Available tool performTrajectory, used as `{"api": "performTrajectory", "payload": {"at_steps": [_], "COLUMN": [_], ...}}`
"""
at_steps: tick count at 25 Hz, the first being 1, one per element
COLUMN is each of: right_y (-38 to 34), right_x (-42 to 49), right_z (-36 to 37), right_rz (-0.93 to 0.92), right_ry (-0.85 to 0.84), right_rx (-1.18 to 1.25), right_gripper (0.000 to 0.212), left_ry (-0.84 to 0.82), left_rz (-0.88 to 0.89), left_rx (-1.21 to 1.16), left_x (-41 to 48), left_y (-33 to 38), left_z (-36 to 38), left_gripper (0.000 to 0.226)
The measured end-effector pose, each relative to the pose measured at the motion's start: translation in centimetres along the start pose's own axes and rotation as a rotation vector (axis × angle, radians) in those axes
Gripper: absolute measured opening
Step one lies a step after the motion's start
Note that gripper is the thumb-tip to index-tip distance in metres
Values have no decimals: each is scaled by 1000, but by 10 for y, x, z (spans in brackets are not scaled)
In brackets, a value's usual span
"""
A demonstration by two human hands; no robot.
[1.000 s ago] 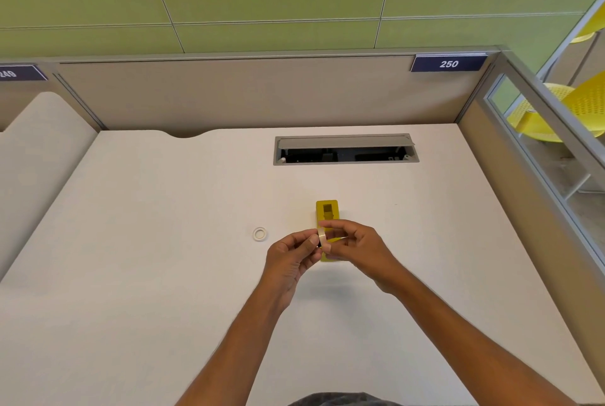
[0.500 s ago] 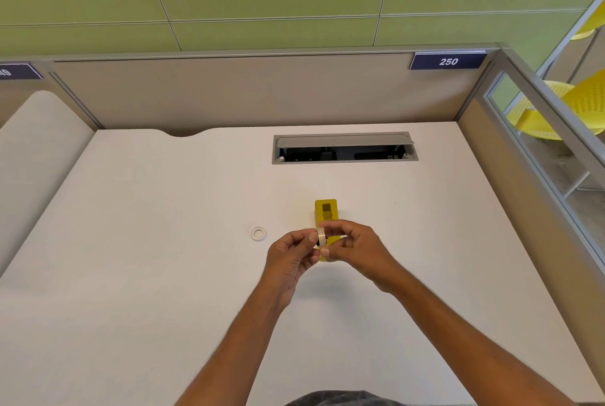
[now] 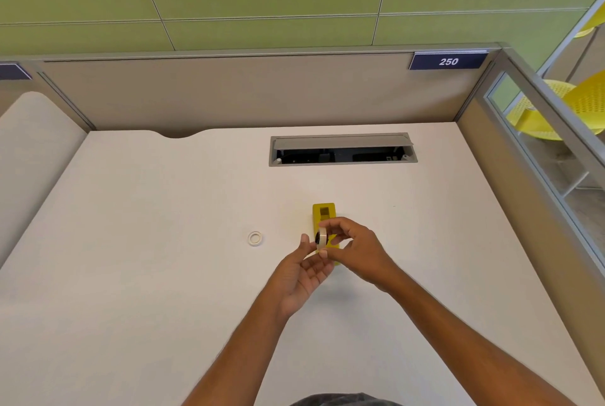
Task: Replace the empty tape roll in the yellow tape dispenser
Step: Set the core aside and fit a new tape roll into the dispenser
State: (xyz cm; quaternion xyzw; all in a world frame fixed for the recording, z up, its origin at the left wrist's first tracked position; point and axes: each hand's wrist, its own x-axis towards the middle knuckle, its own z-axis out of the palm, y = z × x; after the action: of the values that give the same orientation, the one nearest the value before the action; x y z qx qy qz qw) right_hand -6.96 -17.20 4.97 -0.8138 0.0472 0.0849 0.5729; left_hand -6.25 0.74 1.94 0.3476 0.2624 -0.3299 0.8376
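The yellow tape dispenser [image 3: 324, 213] lies on the white desk, its near half hidden behind my hands. My right hand [image 3: 357, 250] pinches a full tape roll [image 3: 321, 237], standing on edge with a dark hub in its centre, just above the dispenser. My left hand [image 3: 302, 269] is palm-up with fingers apart just left of and below the roll; its thumb tip is close to the roll. An empty white tape core [image 3: 255, 238] lies flat on the desk to the left of the dispenser.
A grey cable hatch [image 3: 342, 150] is open in the desk [image 3: 131, 242] behind the dispenser. Beige partition walls close the back and right sides, with a label reading 250 [image 3: 448, 61]. Yellow chairs [image 3: 553, 107] stand beyond the glass at the right.
My left hand has let go of the roll and opened, dropping slightly. My right hand now holds the roll alone, turned so its dark hub shows.
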Motion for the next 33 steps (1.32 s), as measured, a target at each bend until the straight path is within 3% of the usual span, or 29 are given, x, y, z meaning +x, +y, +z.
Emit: {"api": "performTrajectory", "payload": {"at_steps": [5, 15, 27, 33], "right_y": [5, 10, 26, 40], "right_x": [9, 31, 72, 87], "right_z": [-5, -8, -9, -7], "right_rz": [14, 6, -3, 36], "right_ry": [-12, -30, 11, 65], "right_rx": [-62, -207, -412, -550], "right_gripper": [51, 48, 52, 55], "left_ry": [-93, -55, 78, 178], "left_rz": [-6, -46, -104, -75], "left_rx": [-104, -199, -144, -93], "left_x": [9, 28, 44, 45], "left_y": [-2, -3, 4, 6], "left_z": [8, 9, 0, -12], "left_gripper": [44, 26, 43, 39]}}
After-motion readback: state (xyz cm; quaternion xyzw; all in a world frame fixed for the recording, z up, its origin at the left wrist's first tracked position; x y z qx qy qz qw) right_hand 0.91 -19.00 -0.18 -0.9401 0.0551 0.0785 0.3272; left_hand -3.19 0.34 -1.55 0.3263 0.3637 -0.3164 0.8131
